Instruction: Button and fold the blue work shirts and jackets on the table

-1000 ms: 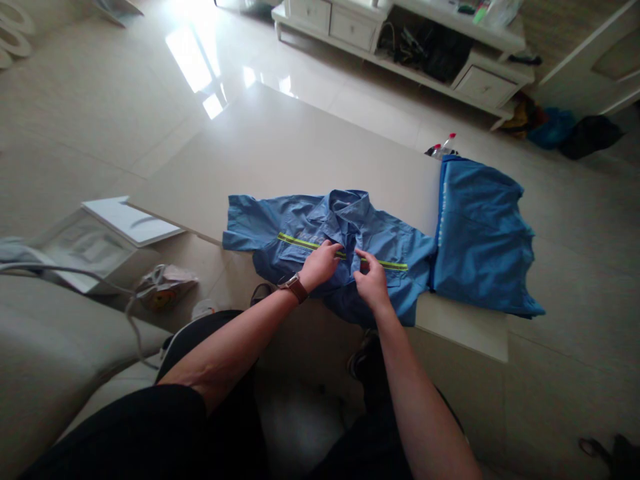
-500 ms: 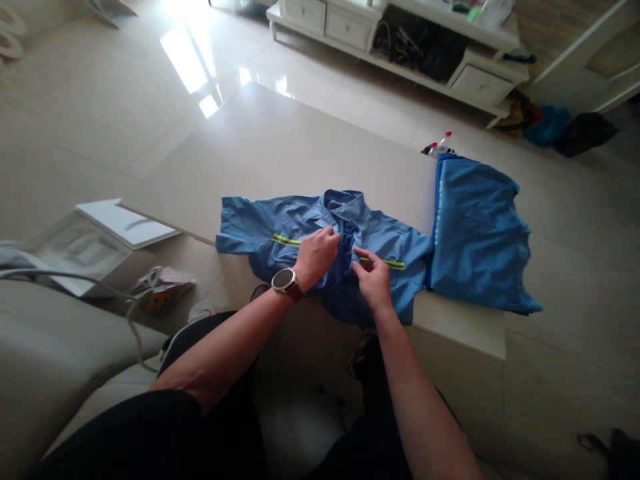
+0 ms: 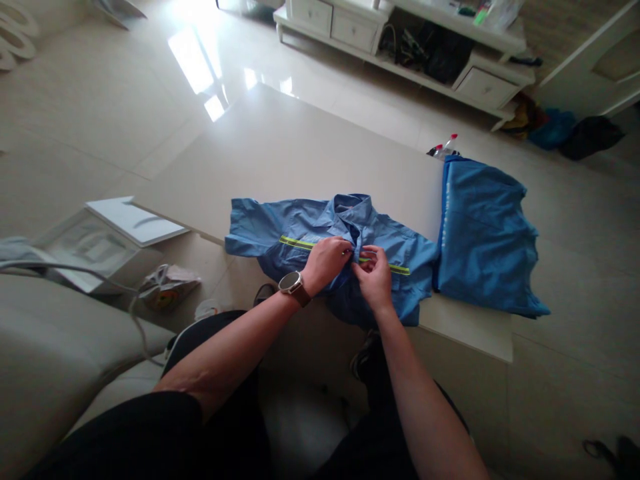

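A blue short-sleeved shirt (image 3: 300, 223) with yellow-green stripes across the chest lies front up on the pale table (image 3: 300, 147), its collar pointing away from me and its lower part over the near edge. My left hand (image 3: 329, 263), with a watch on the wrist, is closed on the shirt's front edge below the collar. Close beside it, my right hand (image 3: 373, 273) pinches the other side of the front opening. The fingertips of both hands nearly meet at the placket; any button between them is too small to make out.
To the right, a stack of folded blue garments (image 3: 487, 240) lies on the table, overhanging its end. Bottles with red caps (image 3: 450, 143) show behind it. A white box (image 3: 95, 247) and a plastic bag (image 3: 167, 287) stand on the floor at left. A white cabinet (image 3: 350, 30) is across the room.
My left hand has moved right, toward my right hand, bringing the shirt's two front edges together. The whole view has shifted slightly.
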Demonstrator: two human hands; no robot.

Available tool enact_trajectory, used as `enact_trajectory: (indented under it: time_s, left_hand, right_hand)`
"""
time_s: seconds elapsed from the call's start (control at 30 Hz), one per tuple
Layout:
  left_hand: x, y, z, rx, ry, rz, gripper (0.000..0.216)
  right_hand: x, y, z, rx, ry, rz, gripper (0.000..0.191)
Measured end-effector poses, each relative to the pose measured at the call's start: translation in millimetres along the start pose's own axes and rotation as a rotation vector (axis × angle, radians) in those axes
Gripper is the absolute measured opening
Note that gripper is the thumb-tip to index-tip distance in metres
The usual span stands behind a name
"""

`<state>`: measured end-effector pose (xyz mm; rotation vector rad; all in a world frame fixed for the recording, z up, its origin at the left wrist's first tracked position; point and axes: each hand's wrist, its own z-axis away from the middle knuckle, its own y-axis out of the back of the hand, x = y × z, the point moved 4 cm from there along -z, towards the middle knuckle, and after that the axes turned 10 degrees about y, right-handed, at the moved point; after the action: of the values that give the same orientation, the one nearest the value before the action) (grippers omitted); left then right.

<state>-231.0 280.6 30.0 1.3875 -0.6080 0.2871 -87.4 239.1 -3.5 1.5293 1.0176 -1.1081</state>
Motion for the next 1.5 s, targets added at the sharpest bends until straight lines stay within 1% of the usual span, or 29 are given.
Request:
enact_trajectory:
  time_s: [0.27, 0.5, 0.67, 0.83, 1.0, 1.1, 1.2, 1.27, 1.4, 1.5]
  left_hand:
    - [-0.3, -3.8, 0.0, -0.046, -0.078, 0.028, 0.027]
    - [0.8, -4.7, 2.6, -0.065, -0.111, 0.014, 0.027]
    - [0.0, -7.5, 2.0, -0.04, -0.108, 0.107, 0.027]
    - [1.8, -11.0, 1.5, -0.079, -0.008, 0.214, 0.023]
    - [0.5, -13.7, 2.2, -0.145, 0.098, 0.449, 0.022]
    - [-3.2, -16.2, 1.8, -0.161, 0.158, 0.566, 0.024]
    - [-6.8, -18.8, 0.6, -0.154, 0.204, 0.632, 0.023]
    - [-9.1, -21.6, -0.6, -0.156, 0.237, 0.695, 0.02]
    - [-14.1, -29.9, -3.5, -0.137, 0.299, 0.865, 0.014]
    - [-18.4, -37.6, -4.4, -0.114, 0.381, 0.983, 0.006]
  right_hand:
    - [-4.4, -2.4, 4.3, -0.036, 0.038, 0.067, 0.04]
    - [-2.0, -3.4, 6.7, -0.071, 0.077, 0.123, 0.046]
    - [-6.0, -6.5, 4.1, -0.128, 0.155, 0.226, 0.049]
    - [-9.3, -7.3, 1.7, -0.139, 0.262, 0.308, 0.045]
    - [-10.3, -6.8, 0.9, -0.154, 0.317, 0.333, 0.042]
    - [-10.6, -7.0, 1.4, -0.158, 0.305, 0.337, 0.044]
    - [-9.7, -6.8, 1.6, -0.144, 0.273, 0.302, 0.045]
    - [-8.5, -6.0, 1.2, -0.119, 0.247, 0.277, 0.038]
    - [-7.9, -4.1, 0.0, -0.086, 0.215, 0.281, 0.016]
    - [-7.9, -2.5, -0.9, -0.08, 0.18, 0.258, 0.012]
